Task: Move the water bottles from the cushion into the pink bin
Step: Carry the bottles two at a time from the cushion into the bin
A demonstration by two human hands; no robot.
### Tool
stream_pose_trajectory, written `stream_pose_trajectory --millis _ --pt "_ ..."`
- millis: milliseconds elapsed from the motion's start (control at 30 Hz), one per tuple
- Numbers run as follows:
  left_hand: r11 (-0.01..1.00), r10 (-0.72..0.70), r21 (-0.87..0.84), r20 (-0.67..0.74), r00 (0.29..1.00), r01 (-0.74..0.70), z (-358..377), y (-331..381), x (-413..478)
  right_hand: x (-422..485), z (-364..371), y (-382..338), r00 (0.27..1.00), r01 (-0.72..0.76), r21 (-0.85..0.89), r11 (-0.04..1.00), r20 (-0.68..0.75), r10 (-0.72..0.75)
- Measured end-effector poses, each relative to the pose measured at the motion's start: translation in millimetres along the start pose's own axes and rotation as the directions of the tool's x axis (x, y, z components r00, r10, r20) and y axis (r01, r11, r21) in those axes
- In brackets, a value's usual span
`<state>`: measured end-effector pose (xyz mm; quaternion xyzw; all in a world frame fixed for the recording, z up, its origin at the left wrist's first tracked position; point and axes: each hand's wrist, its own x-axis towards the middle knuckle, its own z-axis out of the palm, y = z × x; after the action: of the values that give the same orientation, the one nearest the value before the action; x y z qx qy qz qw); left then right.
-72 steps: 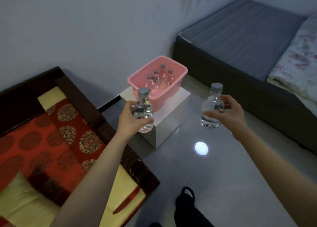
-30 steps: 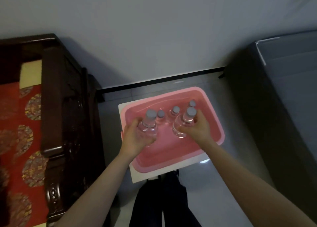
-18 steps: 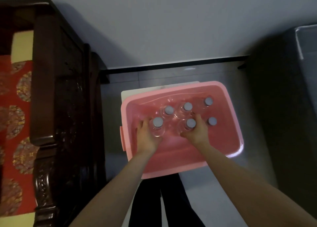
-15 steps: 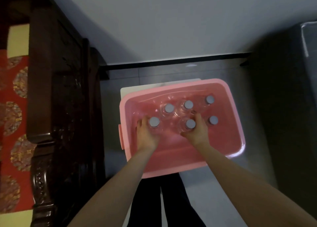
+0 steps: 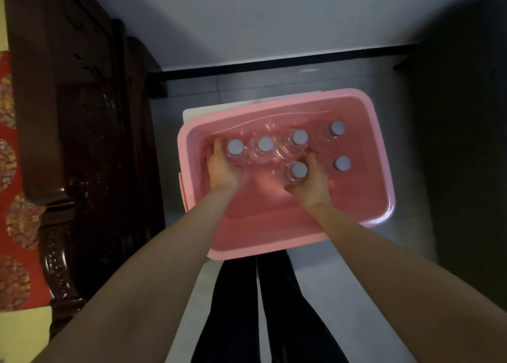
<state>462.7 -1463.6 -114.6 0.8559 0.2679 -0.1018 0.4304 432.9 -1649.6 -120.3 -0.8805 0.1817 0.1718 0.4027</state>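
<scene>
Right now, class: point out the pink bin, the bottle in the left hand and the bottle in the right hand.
pink bin (image 5: pixel 274 250): head view, near rim.
left-hand bottle (image 5: pixel 236 146): head view, grey cap.
right-hand bottle (image 5: pixel 299 170): head view, grey cap.

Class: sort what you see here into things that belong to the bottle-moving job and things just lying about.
Job: pink bin; six bottles inside it, one in the left hand, one in the right hand.

Lying about: dark wooden frame, red cushion, white stand, dark bed.
</scene>
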Motion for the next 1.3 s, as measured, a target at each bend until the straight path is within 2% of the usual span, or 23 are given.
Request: stream_pose_trajectory --millis 200,367,500,567,633,867,1000,1100,1167,1300 --pt "0.999 -0.028 -0.033 0.037 0.999 0.030 5 -6 7 -7 -11 -4 0.994 0.103 -0.109 0.989 -0.024 -0.106" --pt "0.998 -0.059 0.017 0.085 0.995 0.058 2 -5 3 -18 -25 -11 0.965 0.229 -0.326 0.917 -0.050 -0.259" --pt "0.979 0.165 0.111 0.035 0.986 -0.168 -13 -1 -3 -18 -31 -11 0.933 0.348 -0.380 0.857 0.045 -0.358" --pt "0.937 0.292 0.181 0.059 0.954 -0.298 -22 6 -3 -14 -34 -12 0.922 0.381 -0.371 0.847 0.079 -0.380" --pt "0.894 0.363 0.241 0.106 0.926 -0.378 -27 13 1 -10 -38 -13 0.919 0.390 -0.372 0.842 0.102 -0.381" --pt "0.846 0.416 0.295 0.154 0.896 -0.444 -22 19 -1 -7 -47 -13 0.929 0.362 -0.384 0.849 0.081 -0.360" --pt "0.846 0.411 0.307 0.145 0.900 -0.435 -23 18 -4 -5 -46 -15 0.930 0.367 -0.418 0.831 0.135 -0.342" --pt "0.826 0.360 0.384 0.203 0.910 -0.413 -28 26 -6 -6 -56 -26 0.926 0.377 -0.425 0.823 0.183 -0.330" --pt "0.797 0.336 0.438 0.249 0.908 -0.415 -33 37 -7 -7 -67 -37 0.918 0.396 -0.415 0.819 0.173 -0.356" --pt "0.742 0.420 0.456 0.256 0.871 -0.492 -48 63 -16 -13 -93 -58 0.885 0.452 -0.430 0.782 0.108 -0.452"
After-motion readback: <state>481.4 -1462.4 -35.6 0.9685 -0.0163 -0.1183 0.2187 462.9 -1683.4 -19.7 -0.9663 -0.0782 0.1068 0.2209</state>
